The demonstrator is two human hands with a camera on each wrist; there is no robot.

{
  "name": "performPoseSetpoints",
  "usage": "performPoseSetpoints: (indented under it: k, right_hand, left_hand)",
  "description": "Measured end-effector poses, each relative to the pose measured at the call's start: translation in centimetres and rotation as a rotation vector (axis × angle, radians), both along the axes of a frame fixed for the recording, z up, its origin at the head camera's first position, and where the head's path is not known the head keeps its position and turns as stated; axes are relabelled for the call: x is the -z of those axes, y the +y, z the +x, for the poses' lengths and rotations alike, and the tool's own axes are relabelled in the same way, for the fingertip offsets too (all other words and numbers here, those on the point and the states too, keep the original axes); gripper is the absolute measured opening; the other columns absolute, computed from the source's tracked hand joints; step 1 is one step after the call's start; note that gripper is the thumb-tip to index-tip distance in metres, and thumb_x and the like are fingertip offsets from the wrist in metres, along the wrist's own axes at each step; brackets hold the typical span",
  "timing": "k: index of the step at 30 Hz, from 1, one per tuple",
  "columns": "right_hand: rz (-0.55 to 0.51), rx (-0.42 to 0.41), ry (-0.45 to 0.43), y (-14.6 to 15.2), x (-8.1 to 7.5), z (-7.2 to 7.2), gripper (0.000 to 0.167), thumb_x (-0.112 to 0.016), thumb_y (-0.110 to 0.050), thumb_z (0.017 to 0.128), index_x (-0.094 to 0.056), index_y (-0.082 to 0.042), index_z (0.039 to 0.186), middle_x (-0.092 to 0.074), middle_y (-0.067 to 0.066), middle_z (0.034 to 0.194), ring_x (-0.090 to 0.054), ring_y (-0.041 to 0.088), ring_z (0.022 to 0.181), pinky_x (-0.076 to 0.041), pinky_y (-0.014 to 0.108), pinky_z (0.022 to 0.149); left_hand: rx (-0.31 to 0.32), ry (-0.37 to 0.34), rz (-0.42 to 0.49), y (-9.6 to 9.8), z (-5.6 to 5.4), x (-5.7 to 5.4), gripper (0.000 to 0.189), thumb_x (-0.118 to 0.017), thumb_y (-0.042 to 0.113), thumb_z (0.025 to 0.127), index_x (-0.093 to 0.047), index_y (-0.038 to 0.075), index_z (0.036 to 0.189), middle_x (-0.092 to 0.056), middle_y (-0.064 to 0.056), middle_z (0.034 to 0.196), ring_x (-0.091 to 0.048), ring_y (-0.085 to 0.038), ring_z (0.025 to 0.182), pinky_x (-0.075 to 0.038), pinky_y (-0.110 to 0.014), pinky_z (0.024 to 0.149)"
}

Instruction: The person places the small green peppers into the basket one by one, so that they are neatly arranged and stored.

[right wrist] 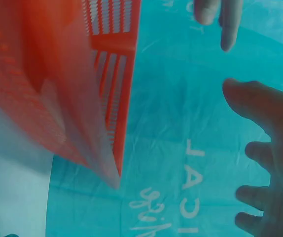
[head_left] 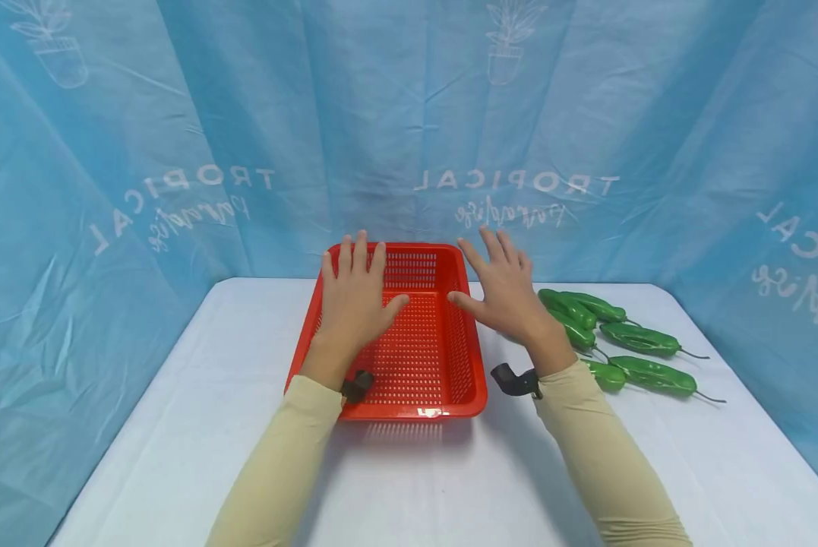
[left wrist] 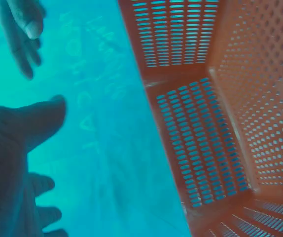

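Note:
A red perforated plastic basket point(head_left: 409, 410) sits in the middle of the white table, with nothing inside it. My left hand point(head_left: 355, 300) hovers over its left side, fingers spread and straight. Above the right rim is my right hand point(head_left: 503, 292), likewise spread, its thumb pointing toward the basket. Neither hand holds anything. In the left wrist view the basket wall point(left wrist: 200, 143) fills the right side, apart from the left thumb point(left wrist: 43, 121). The right wrist view shows the basket rim point(right wrist: 124, 113) left of the right thumb point(right wrist: 250, 98).
Several green peppers point(head_left: 655, 376) with thin stems lie on the table right of the basket, some partly behind my right hand and sleeve. A blue printed curtain point(head_left: 381, 114) surrounds the white table point(head_left: 197, 395) at the back and sides.

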State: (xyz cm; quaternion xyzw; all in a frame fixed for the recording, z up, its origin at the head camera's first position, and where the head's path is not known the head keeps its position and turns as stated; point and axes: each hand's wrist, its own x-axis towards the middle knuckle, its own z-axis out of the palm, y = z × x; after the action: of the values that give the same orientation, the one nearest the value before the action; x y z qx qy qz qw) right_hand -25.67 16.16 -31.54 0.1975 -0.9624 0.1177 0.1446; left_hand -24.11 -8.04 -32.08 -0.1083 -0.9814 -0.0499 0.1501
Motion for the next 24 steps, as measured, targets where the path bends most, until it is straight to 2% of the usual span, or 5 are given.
performPoseSetpoints:
  k: [3,6,9,19,24]
  right_hand:
    - [-0.060,-0.045,-0.061,0.4,-0.2,0.3,0.081,-0.068,-0.044,0.090,-0.028,-0.021,0.157,-0.020,0.015,0.165,-0.010,0.040,0.153,-0.017,0.072,0.116]
    - [-0.091,-0.096,-0.095,1.0,-0.2,0.6,0.074,-0.068,-0.037,0.091,-0.035,-0.017,0.154,-0.028,0.016,0.162,-0.015,0.040,0.152,-0.019,0.073,0.115]
    - [-0.097,-0.143,-0.115,1.8,-0.2,0.9,0.067,-0.068,-0.032,0.092,-0.041,-0.013,0.151,-0.034,0.018,0.158,-0.020,0.041,0.150,-0.022,0.073,0.114]
    - [-0.021,-0.232,-0.166,3.5,-0.3,1.9,0.060,-0.069,-0.026,0.091,-0.050,-0.009,0.145,-0.039,0.019,0.155,-0.028,0.043,0.147,-0.030,0.071,0.112]
    - [0.009,-0.245,-0.189,4.6,-0.2,2.8,0.059,-0.069,-0.025,0.091,-0.050,-0.011,0.145,-0.040,0.017,0.155,-0.030,0.041,0.146,-0.037,0.069,0.109]
  left_hand:
    - [0.080,0.005,0.061,-0.7,0.7,-0.7,0.088,-0.063,0.049,0.092,-0.021,0.012,0.159,-0.009,-0.017,0.167,-0.014,-0.039,0.153,-0.018,-0.062,0.123]
    - [0.177,0.041,0.126,-1.8,1.6,-1.5,0.081,-0.067,0.039,0.092,-0.028,0.009,0.156,-0.017,-0.018,0.166,-0.025,-0.038,0.150,-0.030,-0.059,0.119]
    - [0.238,0.085,0.149,-3.1,2.3,-2.0,0.076,-0.071,0.034,0.090,-0.035,0.006,0.152,-0.026,-0.018,0.162,-0.034,-0.038,0.146,-0.038,-0.059,0.114]
    - [0.244,0.032,0.127,-7.8,3.7,-1.4,0.074,-0.071,0.028,0.090,-0.038,0.002,0.151,-0.030,-0.021,0.160,-0.038,-0.041,0.143,-0.042,-0.059,0.111]
    - [0.228,-0.058,0.212,-10.4,3.8,-0.5,0.072,-0.069,0.024,0.092,-0.035,0.002,0.152,-0.029,-0.022,0.160,-0.036,-0.044,0.143,-0.041,-0.063,0.109]
